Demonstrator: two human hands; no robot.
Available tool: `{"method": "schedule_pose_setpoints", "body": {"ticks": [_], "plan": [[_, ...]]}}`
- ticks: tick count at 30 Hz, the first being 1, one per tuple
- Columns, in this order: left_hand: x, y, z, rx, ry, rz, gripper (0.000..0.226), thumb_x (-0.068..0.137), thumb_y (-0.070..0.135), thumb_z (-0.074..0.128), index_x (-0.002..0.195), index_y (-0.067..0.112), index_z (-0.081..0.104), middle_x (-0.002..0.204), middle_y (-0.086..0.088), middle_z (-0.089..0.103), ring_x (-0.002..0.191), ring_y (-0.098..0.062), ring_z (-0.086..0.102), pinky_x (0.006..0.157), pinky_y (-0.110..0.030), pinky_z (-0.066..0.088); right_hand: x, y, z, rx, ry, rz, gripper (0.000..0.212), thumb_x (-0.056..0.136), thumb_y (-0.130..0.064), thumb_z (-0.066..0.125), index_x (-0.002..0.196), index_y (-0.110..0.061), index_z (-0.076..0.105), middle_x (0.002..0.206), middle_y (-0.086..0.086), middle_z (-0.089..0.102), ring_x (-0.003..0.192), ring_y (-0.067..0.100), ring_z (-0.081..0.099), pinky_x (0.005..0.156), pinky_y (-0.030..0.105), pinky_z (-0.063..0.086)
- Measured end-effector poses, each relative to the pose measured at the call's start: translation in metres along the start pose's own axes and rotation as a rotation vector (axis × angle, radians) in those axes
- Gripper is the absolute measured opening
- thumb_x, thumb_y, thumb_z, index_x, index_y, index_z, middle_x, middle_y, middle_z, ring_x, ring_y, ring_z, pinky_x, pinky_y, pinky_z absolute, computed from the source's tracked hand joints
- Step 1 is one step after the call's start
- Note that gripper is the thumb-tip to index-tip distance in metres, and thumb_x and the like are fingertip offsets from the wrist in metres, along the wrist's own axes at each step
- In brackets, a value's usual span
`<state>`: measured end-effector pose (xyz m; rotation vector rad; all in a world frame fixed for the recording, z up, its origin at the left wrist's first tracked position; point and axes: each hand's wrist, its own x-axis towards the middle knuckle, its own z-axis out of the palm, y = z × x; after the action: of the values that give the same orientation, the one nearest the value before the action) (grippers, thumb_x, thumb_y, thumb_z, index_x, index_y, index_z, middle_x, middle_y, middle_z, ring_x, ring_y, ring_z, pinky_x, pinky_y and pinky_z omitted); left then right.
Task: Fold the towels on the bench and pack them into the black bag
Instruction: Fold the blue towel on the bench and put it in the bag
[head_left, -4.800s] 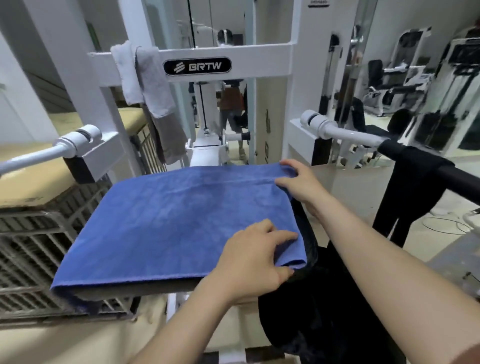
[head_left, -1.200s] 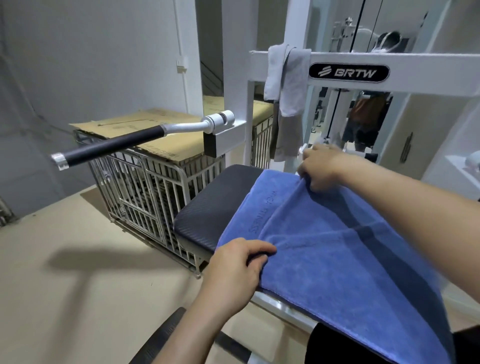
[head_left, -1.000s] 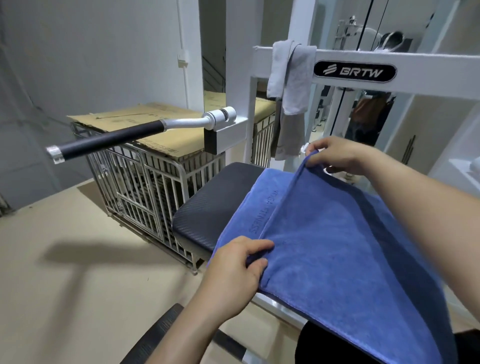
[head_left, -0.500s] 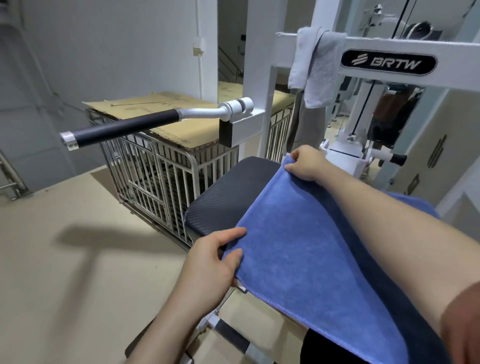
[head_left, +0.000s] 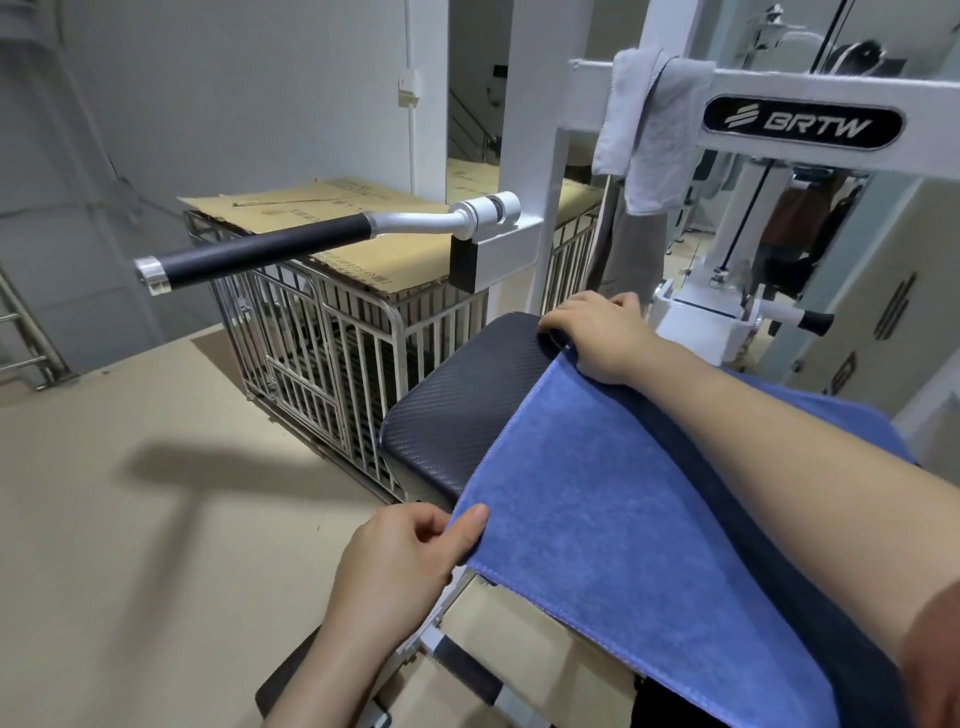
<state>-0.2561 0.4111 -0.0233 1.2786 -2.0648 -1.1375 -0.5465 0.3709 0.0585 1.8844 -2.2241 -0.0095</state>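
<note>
We're pinching the near corner of the blue towel (head_left: 623, 519) w/ our left grip (head_left: 400, 561). It's lying on the black tabletop (head_left: 457, 410). Farther off, our right grip (head_left: 597, 338) is holding the far corner. We're folding; next, prob. lining up edges.

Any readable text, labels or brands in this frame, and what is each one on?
"BRTW": black oval badge on the white machine crossbar.
Faint print on the cardboard sheet over the metal cage: too blurred to read.
Blue towel: no text showing.
</note>
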Motion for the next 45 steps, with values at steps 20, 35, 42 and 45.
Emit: {"method": "schedule_pose_setpoints", "body": {"ticks": [20, 35, 42, 45], "plan": [[0.079, 0.036, -0.088, -0.585, -0.146, 0.177, 0.027, 0.058, 0.007, 0.079, 0.084, 0.013, 0.077, 0.076, -0.011, 0.074, 0.061, -0.016, 0.066, 0.056, -0.020, 0.054, -0.049, 0.081, -0.110, 0.929, -0.350, 0.224, 0.010, 0.086, -0.010, 0.068, 0.079, -0.017, 0.067, 0.074, 0.001, 0.060, 0.066, 0.009, 0.052, 0.054, 0.021, 0.037], [0.206, 0.240, -0.074, -0.413, 0.253, 0.828, 0.009, 0.085, 0.025, 0.066, 0.078, 0.027, 0.061, 0.077, 0.003, 0.066, 0.072, -0.017, 0.065, 0.071, -0.034, 0.056, -0.088, 0.101, -0.168, 0.603, 1.189, 0.731, 0.014, 0.081, -0.006, 0.063, 0.090, -0.016, 0.065, 0.080, -0.001, 0.062, 0.073, 0.011, 0.055, 0.067, 0.021, 0.045], [0.186, 0.180, -0.081, -0.347, 0.129, 0.908, 0.019, 0.081, 0.015, 0.075, 0.077, 0.032, 0.067, 0.073, 0.020, 0.065, 0.069, 0.002, 0.059, 0.068, -0.013, 0.046, -0.158, 0.030, -0.158, 0.434, 1.090, 0.660, 0.015, 0.079, -0.003, 0.062, 0.085, -0.016, 0.062, 0.073, -0.008, 0.058, 0.066, 0.000, 0.051, 0.061, 0.008, 0.040], [0.184, 0.111, -0.064, -0.206, -0.033, 0.809, 0.031, 0.076, 0.009, 0.078, 0.066, 0.036, 0.065, 0.066, 0.024, 0.066, 0.063, 0.006, 0.058, 0.065, -0.010, 0.044, -0.187, -0.010, -0.105, 0.459, 0.821, 0.698, 0.017, 0.075, 0.003, 0.063, 0.076, -0.014, 0.061, 0.064, -0.007, 0.055, 0.058, 0.004, 0.046, 0.055, 0.012, 0.035]]}}
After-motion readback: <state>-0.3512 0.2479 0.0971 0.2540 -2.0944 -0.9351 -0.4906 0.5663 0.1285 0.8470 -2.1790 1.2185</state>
